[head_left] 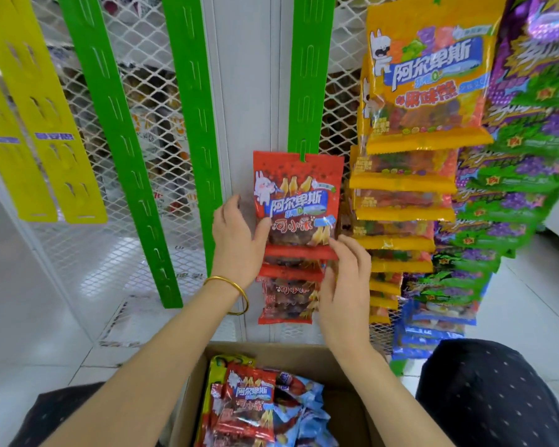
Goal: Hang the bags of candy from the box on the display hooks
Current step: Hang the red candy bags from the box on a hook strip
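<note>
A red candy bag (299,191) hangs from the bottom tab of a green display strip (309,75). My left hand (236,240) holds its left edge, thumb on the front. My right hand (346,279) touches the bag's lower right corner with relaxed fingers. Below it hang more red bags (288,295) on the same strip. The cardboard box (346,411) at the bottom holds several red and blue candy bags (249,401).
Two other green strips (191,124) and yellow strips (52,140) hang against the white wire mesh. Right of the red bags hang columns of yellow bags (426,75) and green-purple bags (530,156). White tiled floor lies left and right.
</note>
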Tool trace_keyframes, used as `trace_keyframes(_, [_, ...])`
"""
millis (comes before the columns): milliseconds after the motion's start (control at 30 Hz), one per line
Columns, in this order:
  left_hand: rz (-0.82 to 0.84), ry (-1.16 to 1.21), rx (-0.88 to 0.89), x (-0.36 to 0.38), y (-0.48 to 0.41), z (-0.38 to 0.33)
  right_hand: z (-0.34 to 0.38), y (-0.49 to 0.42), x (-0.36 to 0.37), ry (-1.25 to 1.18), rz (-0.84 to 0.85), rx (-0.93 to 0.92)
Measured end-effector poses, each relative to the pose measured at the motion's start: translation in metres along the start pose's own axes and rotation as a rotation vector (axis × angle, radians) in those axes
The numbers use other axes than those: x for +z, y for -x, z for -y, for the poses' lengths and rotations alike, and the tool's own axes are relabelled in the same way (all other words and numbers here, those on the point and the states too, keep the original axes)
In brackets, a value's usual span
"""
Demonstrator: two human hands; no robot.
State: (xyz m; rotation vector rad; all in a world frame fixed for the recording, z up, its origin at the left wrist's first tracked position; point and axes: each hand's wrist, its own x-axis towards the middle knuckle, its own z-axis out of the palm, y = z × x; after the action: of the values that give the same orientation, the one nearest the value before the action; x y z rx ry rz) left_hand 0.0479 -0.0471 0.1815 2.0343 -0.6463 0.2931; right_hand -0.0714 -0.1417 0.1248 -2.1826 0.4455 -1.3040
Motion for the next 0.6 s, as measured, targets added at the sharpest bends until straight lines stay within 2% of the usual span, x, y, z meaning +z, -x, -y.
trace_keyframes(100, [0.078, 0.088, -0.123, 0.007, 0.006, 0.002, -0.002, 0.005, -0.002, -0.051, 0.061, 0.127])
trace_keyframes(233, [0.177, 0.208, -0.208, 0.015, 0.013, -0.001, -0.003, 0.010, -0.004, -0.052, 0.152, 0.122])
trace_keyframes(367, [0.196, 0.220, -0.204, 0.020, 0.020, -0.007, -0.005, 0.013, -0.004, -0.063, 0.199, 0.107])
trace_keyframes(600, [0.193, 0.224, -0.188, 0.022, 0.028, -0.014, -0.009, 0.011, -0.006, -0.089, 0.187, 0.129])
